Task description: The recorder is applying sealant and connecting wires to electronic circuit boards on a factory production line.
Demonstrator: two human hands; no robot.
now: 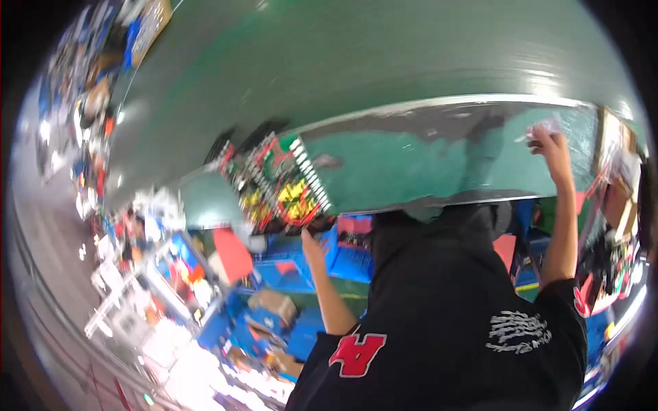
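My right hand (546, 140) is stretched out over the far right end of the bench. Its fingers are closed on a small, pale, see-through piece (550, 125) that looks like a plastic bag, though blur hides its exact kind. My left hand (312, 229) is at the near edge of a circuit board (295, 179) with yellow parts, red wires and a row of white connectors. Blur and shadow hide the left fingers, so I cannot tell whether they grip the board. A second similar board (248, 188) stands close on its left.
The long green bench top (411, 164) runs across in front of me, with a pale metal far edge. Blue bins (284, 264) and red sheets (233, 255) are below its near side. Cardboard boxes (620, 195) stand at the right end. Cluttered shelving (181, 274) fills the left.
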